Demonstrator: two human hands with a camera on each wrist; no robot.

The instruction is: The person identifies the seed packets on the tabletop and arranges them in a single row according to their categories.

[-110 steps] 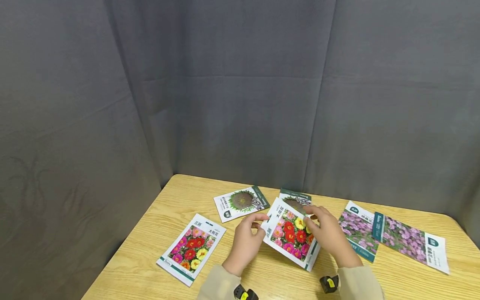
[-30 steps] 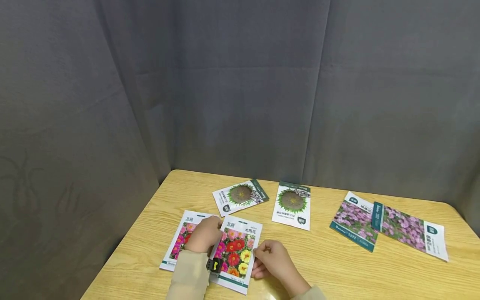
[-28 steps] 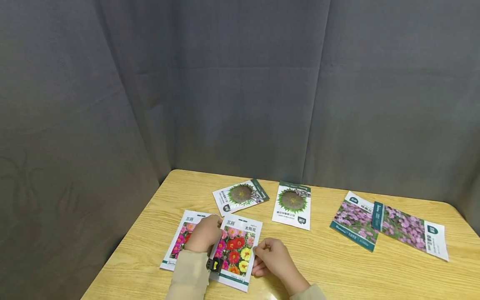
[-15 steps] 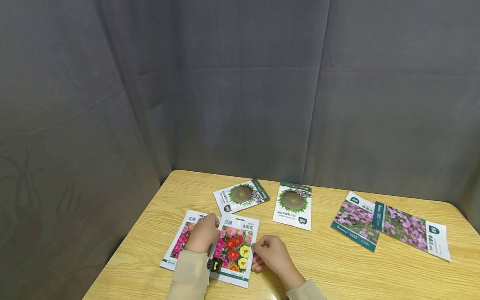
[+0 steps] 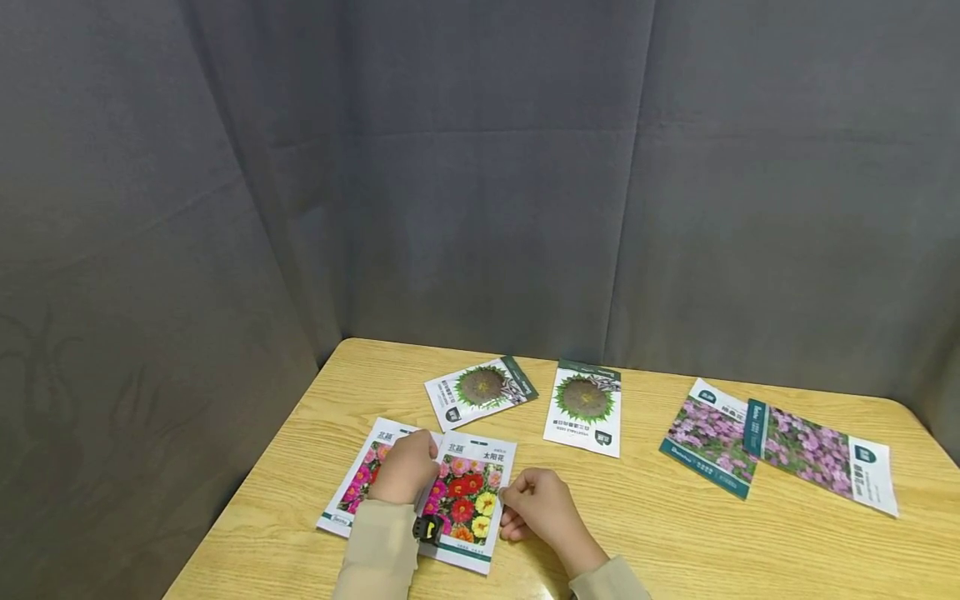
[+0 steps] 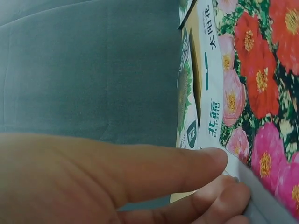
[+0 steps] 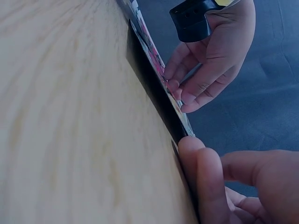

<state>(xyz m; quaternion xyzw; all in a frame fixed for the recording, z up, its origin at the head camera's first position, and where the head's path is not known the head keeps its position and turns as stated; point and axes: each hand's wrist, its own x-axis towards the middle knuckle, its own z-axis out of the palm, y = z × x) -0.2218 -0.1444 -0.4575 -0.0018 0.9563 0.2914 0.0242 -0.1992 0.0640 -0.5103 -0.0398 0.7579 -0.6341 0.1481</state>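
Note:
A seed packet [image 5: 468, 500] printed with red, yellow and pink flowers lies near the table's front left, its lower edge toward me. At its left edge my left hand [image 5: 405, 469] pinches the border between thumb and finger; the left wrist view shows the thumb [image 6: 187, 165] on the white margin. My right hand [image 5: 542, 506] pinches the right edge, its fingertips low against the table in the right wrist view. A matching flower packet [image 5: 365, 477] lies just left, partly hidden by my left hand and sleeve. Whether the two packets overlap is hidden.
Two sunflower packets, one tilted [image 5: 480, 388] and one straighter [image 5: 583, 408], lie toward the back. On the right, a purple-flower packet [image 5: 712, 437] touches or is overlapped by another purple-flower packet [image 5: 817, 458]. Grey curtains [image 5: 480, 208] hang behind the wooden table [image 5: 645, 525].
Both hands have brought the flower packet from the middle leftward beside its match, turning it straighter and lowering it. The sunflower packet behind is uncovered. During the last second it shifted slightly left.

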